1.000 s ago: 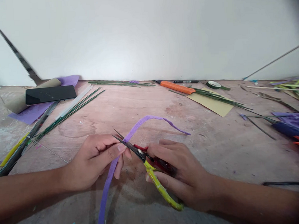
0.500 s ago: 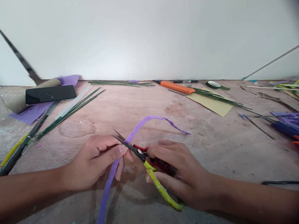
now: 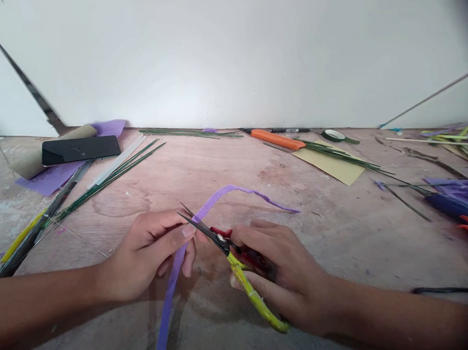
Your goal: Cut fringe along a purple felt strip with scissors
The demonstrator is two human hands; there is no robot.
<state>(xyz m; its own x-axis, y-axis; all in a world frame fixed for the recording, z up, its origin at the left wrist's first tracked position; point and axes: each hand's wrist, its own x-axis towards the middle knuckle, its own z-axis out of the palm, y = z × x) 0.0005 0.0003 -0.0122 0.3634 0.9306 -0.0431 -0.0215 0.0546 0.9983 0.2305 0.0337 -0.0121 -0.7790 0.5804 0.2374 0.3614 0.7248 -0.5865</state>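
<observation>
My left hand (image 3: pixel 151 251) pinches a long purple crepe paper strip (image 3: pixel 219 194) between thumb and fingers. The strip arches up and to the right, and its other end trails toward me off the bottom of the view. My right hand (image 3: pixel 277 270) grips small scissors (image 3: pixel 222 241) with yellow and red handles. The slightly parted blades point up-left and meet the strip's edge right at my left fingertips.
The wooden tabletop (image 3: pixel 202 166) holds green floral wires (image 3: pixel 111 177) and a black phone (image 3: pixel 81 150) on purple paper at left. An orange cutter (image 3: pixel 277 139), green tape roll (image 3: pixel 333 134) and tan paper (image 3: pixel 332 161) lie at back right. A glue gun (image 3: pixel 464 211) sits far right.
Both hands and the scissors stay almost where they were. The purple strip has shifted slightly.
</observation>
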